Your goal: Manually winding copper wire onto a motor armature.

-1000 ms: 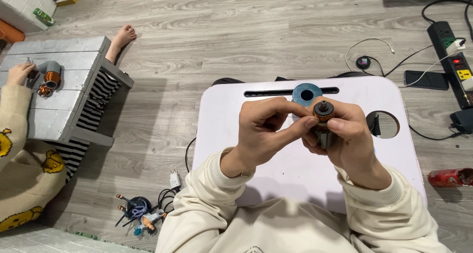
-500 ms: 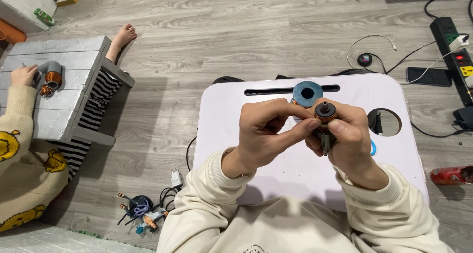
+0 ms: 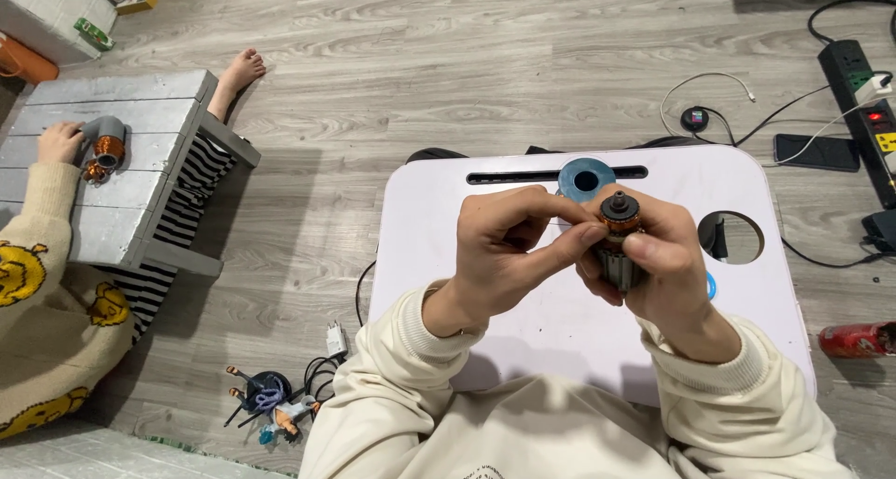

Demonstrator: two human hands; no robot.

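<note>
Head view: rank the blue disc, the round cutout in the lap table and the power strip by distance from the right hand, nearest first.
From the right hand:
1. blue disc, just beyond the fingers, by the table's slot.
2. round cutout, on the table's right side.
3. power strip, on the floor, far right.

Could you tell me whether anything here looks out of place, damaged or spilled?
Nothing looks damaged or spilled. The right hand holds the motor armature upright over the white lap desk, with the left hand pinching near its copper end. The only untidy spot is the tangle of cables and small tools on the floor.
</note>
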